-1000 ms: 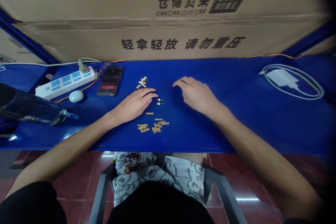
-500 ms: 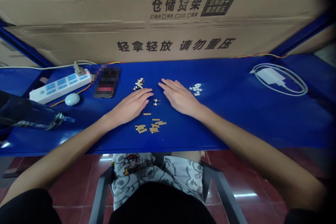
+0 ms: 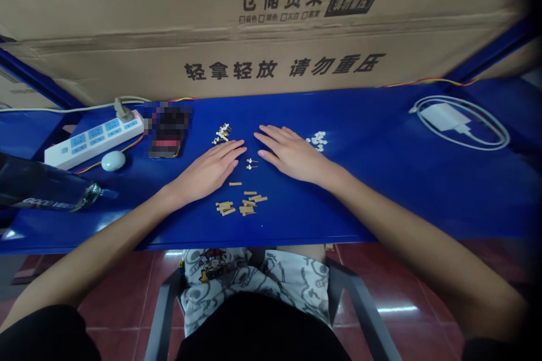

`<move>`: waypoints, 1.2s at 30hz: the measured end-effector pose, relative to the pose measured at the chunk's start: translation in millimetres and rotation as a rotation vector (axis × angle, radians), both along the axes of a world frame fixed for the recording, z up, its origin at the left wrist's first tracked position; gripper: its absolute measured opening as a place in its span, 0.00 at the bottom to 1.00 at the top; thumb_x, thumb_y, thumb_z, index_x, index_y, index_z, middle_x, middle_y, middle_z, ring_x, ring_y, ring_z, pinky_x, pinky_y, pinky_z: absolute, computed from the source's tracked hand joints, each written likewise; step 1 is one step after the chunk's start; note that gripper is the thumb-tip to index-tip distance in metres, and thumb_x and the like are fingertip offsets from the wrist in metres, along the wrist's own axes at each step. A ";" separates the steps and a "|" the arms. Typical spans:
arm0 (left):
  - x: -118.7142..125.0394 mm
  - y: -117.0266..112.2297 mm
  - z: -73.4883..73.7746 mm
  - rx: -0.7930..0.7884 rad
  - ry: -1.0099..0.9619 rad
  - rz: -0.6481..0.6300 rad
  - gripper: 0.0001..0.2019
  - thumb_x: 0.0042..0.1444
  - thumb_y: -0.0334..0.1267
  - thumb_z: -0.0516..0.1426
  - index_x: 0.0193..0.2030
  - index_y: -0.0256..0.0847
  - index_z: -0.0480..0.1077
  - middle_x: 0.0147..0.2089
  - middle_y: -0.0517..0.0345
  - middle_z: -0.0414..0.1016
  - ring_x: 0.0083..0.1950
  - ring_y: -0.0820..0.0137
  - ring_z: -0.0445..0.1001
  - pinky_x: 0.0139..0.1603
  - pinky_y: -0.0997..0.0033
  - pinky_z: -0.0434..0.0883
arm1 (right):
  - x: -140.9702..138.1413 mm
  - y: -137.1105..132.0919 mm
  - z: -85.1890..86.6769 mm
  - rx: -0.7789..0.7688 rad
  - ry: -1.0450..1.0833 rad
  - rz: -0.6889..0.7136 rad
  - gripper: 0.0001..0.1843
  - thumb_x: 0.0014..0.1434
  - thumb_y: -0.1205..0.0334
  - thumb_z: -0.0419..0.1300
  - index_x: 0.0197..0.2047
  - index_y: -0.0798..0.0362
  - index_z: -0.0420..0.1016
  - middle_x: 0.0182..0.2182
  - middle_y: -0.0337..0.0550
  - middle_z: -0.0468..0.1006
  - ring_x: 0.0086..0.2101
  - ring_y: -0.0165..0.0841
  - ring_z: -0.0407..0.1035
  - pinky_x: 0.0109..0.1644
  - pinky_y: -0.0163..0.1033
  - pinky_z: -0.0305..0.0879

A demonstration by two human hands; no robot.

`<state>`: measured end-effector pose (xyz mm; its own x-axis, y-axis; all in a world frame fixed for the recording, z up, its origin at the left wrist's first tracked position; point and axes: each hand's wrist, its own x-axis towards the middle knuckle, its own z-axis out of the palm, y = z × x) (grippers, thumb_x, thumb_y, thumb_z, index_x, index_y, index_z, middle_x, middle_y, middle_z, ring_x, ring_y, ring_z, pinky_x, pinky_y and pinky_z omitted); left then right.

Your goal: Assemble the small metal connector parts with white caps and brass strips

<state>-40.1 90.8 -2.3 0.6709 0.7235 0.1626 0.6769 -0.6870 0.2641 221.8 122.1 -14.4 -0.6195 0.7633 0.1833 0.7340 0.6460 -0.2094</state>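
Observation:
My left hand (image 3: 207, 169) lies flat on the blue tabletop with its fingers stretched out, holding nothing. My right hand (image 3: 288, 152) rests opposite it, palm down, fingers extended. Between them lie two small pins with white collars (image 3: 252, 164). Just beyond the left fingertips is a small pile of brass-coloured pins with white parts (image 3: 222, 133). Past the right hand sits a cluster of small white pieces (image 3: 317, 140), partly hidden by that hand. Nearer the front edge, several short tan strips (image 3: 248, 206) are scattered, with a single strip (image 3: 235, 184) lying by the left thumb.
A power strip (image 3: 95, 138), a phone (image 3: 167, 144), a light oval object (image 3: 113, 161) and a clear bottle (image 3: 51, 186) are on the left. To the right lies a white charger (image 3: 446, 118) with coiled cable. A large cardboard box (image 3: 148, 22) stands along the back.
The view has shifted slightly. My right thumb shows more clearly apart from the fingers. The small parts keep their places on the table, and both hands stay about where they were.

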 end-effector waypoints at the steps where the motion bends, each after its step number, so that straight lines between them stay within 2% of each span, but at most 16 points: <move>1: -0.2 0.3 0.4 0.006 -0.001 -0.003 0.22 0.76 0.39 0.43 0.72 0.37 0.61 0.75 0.47 0.60 0.76 0.63 0.59 0.77 0.53 0.58 | 1.1 0.1 0.4 -0.005 -0.001 0.003 0.32 0.75 0.48 0.45 0.74 0.55 0.59 0.73 0.54 0.56 0.71 0.49 0.52 0.75 0.62 0.48; 6: -1.4 1.7 -0.1 0.031 -0.007 -0.022 0.22 0.76 0.39 0.43 0.71 0.39 0.62 0.74 0.48 0.61 0.75 0.62 0.60 0.76 0.52 0.59 | 3.6 -0.6 2.9 -0.033 0.003 0.014 0.31 0.74 0.47 0.46 0.75 0.51 0.58 0.73 0.51 0.55 0.72 0.49 0.50 0.75 0.63 0.48; 12: -1.0 1.5 -1.1 0.046 0.010 -0.029 0.23 0.76 0.39 0.43 0.72 0.37 0.61 0.74 0.47 0.61 0.75 0.61 0.60 0.76 0.52 0.59 | 5.6 0.5 2.8 -0.032 -0.050 0.030 0.33 0.75 0.46 0.44 0.75 0.54 0.57 0.74 0.53 0.54 0.72 0.49 0.49 0.75 0.61 0.47; 17: -3.4 3.7 1.6 -0.020 -0.029 -0.036 0.21 0.76 0.41 0.44 0.70 0.39 0.63 0.74 0.48 0.61 0.75 0.62 0.59 0.77 0.52 0.58 | 3.2 -4.1 10.2 0.006 -0.065 0.024 0.31 0.75 0.48 0.45 0.73 0.53 0.60 0.73 0.53 0.58 0.70 0.51 0.54 0.71 0.62 0.54; 20: -9.2 6.9 10.3 -0.161 -0.095 -0.030 0.20 0.75 0.45 0.46 0.68 0.43 0.63 0.74 0.51 0.62 0.74 0.64 0.61 0.76 0.54 0.58 | 5.2 -7.1 23.1 0.076 -0.098 -0.073 0.26 0.74 0.58 0.45 0.69 0.53 0.68 0.71 0.55 0.62 0.65 0.54 0.61 0.64 0.64 0.59; 23: -16.9 10.3 21.6 -0.296 -0.108 -0.068 0.21 0.73 0.51 0.51 0.67 0.48 0.63 0.75 0.52 0.60 0.74 0.63 0.62 0.75 0.54 0.60 | 17.5 -4.7 35.4 0.147 -0.132 -0.260 0.25 0.72 0.66 0.45 0.64 0.54 0.73 0.64 0.58 0.71 0.60 0.55 0.65 0.59 0.62 0.60; 25: -21.4 12.4 27.6 -0.350 -0.101 -0.111 0.21 0.70 0.54 0.54 0.65 0.49 0.64 0.76 0.51 0.57 0.75 0.61 0.60 0.74 0.53 0.61 | 30.1 -0.8 40.0 0.178 -0.192 -0.381 0.24 0.71 0.66 0.44 0.60 0.55 0.76 0.55 0.60 0.77 0.56 0.53 0.68 0.56 0.59 0.60; 27: -24.7 14.2 31.6 -0.383 -0.104 -0.132 0.19 0.69 0.54 0.55 0.60 0.48 0.67 0.77 0.51 0.56 0.75 0.60 0.60 0.74 0.52 0.61 | 42.4 3.0 41.2 0.155 -0.255 -0.452 0.21 0.71 0.63 0.47 0.55 0.57 0.79 0.49 0.60 0.79 0.53 0.52 0.69 0.54 0.57 0.60; 29: -26.7 15.8 33.6 -0.406 -0.089 -0.153 0.16 0.67 0.53 0.58 0.54 0.47 0.71 0.77 0.52 0.55 0.76 0.59 0.58 0.74 0.51 0.61 | 51.6 5.7 40.2 0.136 -0.273 -0.483 0.19 0.70 0.59 0.50 0.49 0.56 0.81 0.46 0.60 0.80 0.51 0.53 0.69 0.52 0.57 0.60; 32: -28.0 17.5 34.0 -0.424 -0.055 -0.201 0.13 0.63 0.52 0.63 0.47 0.47 0.74 0.79 0.55 0.51 0.78 0.57 0.53 0.75 0.47 0.58 | 57.8 7.5 38.0 0.159 -0.241 -0.480 0.21 0.70 0.57 0.49 0.42 0.54 0.83 0.43 0.59 0.80 0.49 0.53 0.70 0.50 0.60 0.61; 36: -27.8 18.3 31.8 -0.449 -0.060 -0.211 0.10 0.62 0.49 0.64 0.43 0.46 0.76 0.79 0.56 0.50 0.79 0.56 0.52 0.75 0.43 0.55 | 59.6 8.4 38.3 0.151 -0.217 -0.479 0.21 0.70 0.58 0.48 0.39 0.53 0.83 0.41 0.57 0.81 0.47 0.51 0.71 0.51 0.60 0.61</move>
